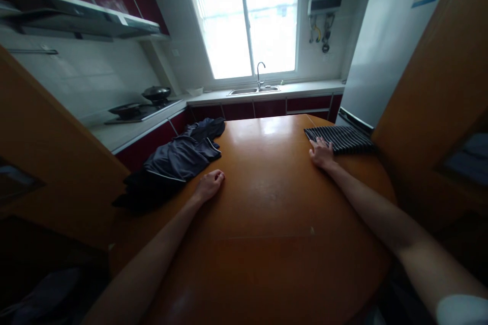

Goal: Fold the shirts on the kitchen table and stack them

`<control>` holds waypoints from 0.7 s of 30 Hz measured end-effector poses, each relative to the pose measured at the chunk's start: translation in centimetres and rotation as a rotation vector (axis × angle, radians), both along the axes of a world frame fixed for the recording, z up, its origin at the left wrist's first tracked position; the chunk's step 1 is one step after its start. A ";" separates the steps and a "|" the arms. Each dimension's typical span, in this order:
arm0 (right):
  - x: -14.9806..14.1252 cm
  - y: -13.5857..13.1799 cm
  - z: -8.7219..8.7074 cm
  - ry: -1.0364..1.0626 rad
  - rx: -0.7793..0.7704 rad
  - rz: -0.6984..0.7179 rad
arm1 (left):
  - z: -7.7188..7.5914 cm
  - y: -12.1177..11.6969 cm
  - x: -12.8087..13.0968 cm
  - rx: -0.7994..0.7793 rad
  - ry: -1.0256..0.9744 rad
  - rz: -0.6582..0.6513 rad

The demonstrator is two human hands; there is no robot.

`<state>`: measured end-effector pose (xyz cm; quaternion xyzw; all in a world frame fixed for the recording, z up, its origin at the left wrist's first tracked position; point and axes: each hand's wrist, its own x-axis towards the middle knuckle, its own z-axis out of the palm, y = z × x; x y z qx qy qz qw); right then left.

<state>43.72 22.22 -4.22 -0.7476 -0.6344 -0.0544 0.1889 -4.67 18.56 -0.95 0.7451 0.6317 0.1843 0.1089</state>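
My left hand (209,185) rests on the wooden table (267,172) with its fingers curled in, and nothing shows in them. Just beyond it, on the left side, lies a loose pile of dark clothes (179,157), grey-blue and black with thin white piping. My right hand (322,152) lies flat, fingers spread, on the near left edge of a folded black cloth with white stripes (343,139). That striped piece sits neatly at the table's far right. Whether it is a garment cannot be told from here.
Behind the table runs a white counter with a sink (253,91) and faucet (260,73) under a window. A stove (143,110) with two pans stands at left. A fridge (389,45) rises at right, and wooden panels flank both sides.
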 end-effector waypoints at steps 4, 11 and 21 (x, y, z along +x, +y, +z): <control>-3.8 -0.6 0.0 0.012 0.048 0.169 | -1.0 -0.1 1.2 0.144 -0.071 -0.060; -6.1 -0.3 -0.7 0.013 -0.192 0.274 | -1.5 1.0 3.3 0.015 0.184 -0.303; -7.5 1.9 -0.7 0.012 -0.217 0.162 | -1.4 7.5 7.4 0.022 0.126 -0.138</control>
